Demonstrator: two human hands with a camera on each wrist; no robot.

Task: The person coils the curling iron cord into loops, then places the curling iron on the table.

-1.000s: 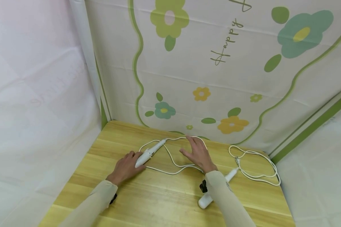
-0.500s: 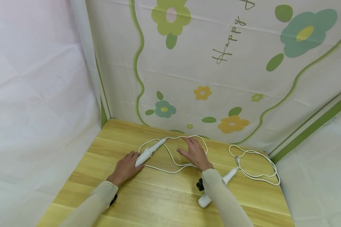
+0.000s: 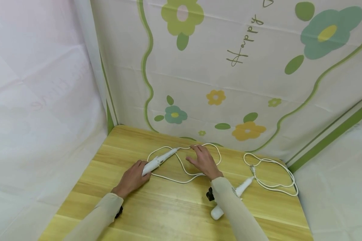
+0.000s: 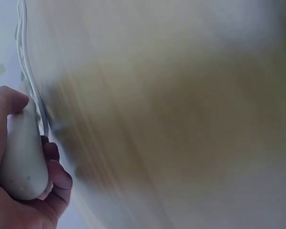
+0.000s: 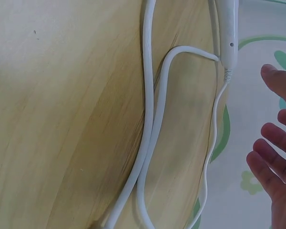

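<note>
A long white hair iron (image 3: 157, 164) with a tapered cord end lies slanted at the back left of the table. My left hand (image 3: 132, 177) holds its wide end. Up close in the left wrist view, thumb and fingers wrap the rounded white end of the iron (image 4: 24, 167). My right hand (image 3: 204, 162) hovers with spread fingers over the looped white cord (image 3: 181, 182). In the right wrist view the right hand (image 5: 276, 167) has nothing between its fingers, beside the iron's cord end (image 5: 229, 52).
A second white corded appliance (image 3: 244, 187) of similar shape lies partly hidden under the right forearm. Its cord (image 3: 294, 184) is coiled at the right, with a plug (image 3: 252, 169) by the coil. A flower-printed cloth (image 3: 196, 77) rises behind the wooden table (image 3: 169, 214).
My right hand has drifted slightly left over the cord, toward the iron's narrow end. My left hand and the iron have shifted a little left.
</note>
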